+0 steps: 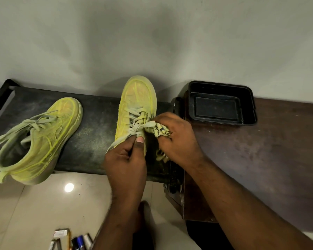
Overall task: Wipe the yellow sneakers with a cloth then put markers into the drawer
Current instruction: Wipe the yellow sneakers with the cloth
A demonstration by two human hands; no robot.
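Two yellow sneakers rest on a low black bench (90, 138). The left sneaker (38, 141) lies tilted near the bench's front left edge. The right sneaker (136, 105) points toe-first at the wall. My left hand (125, 163) pinches that sneaker's laces and tongue. My right hand (177, 136) grips a crumpled patterned cloth (160, 130), pressed against the sneaker's right side by the laces. Several markers (76, 240) lie on the tiled floor at the bottom edge, partly cut off. No drawer is recognisable.
An empty black plastic tray (249, 105) sits at the back of a dark brown wooden table (278, 159) to the right of the bench. A pale wall stands directly behind. A foot (145, 219) shows on the floor below my forearms.
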